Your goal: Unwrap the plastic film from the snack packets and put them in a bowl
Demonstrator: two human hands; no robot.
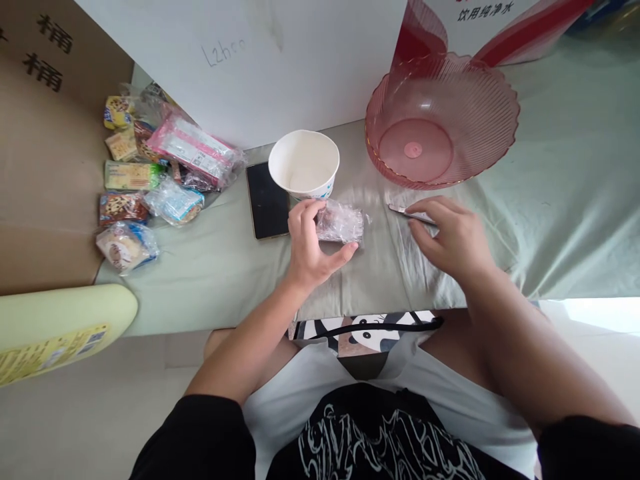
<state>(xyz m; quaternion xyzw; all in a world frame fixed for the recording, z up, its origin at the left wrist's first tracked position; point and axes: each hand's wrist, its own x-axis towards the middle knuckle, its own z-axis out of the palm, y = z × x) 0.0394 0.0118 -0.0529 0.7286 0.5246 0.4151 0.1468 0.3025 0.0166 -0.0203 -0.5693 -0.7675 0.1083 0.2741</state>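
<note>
Black T-shirt (385, 440) with scribbly white lettering is closest, then pale shorts (280, 393), with both forearms angling over the edge of the green cloth (225, 273).

On the cloth, the left hand (310, 243) is in a fairly wide C shape, thumb stretched along the near side of a small clear-wrapped packet (343, 223) and the fingertips up at its far left corner. So it's steadying the packet more than squeezing it, I'd say. The right hand (457, 240) comes in from the other side, palm down, with thumb and forefinger pinched narrow over a slim metal cutter (399, 210). Can't tell if that's lifted or just lying there. Cutter and packet are apart, with a bit of cloth between them.

Progress-wise, looks like early days on this packet: it's in position, plastic still on it, and I can't see any cut or tear. So the wrapper's the bit left to deal with, if I'm reading it right. Can't make out what's inside either.

Further out, a dark phone (265, 203) lies left of the packet, a white paper cup (280, 170) stands just behind it, and a ribbed pink bowl (483, 113) sits beyond the right hand. Heap of wrapped snacks (133, 177) over at far left, against a brown cardboard box (50, 180).
</note>
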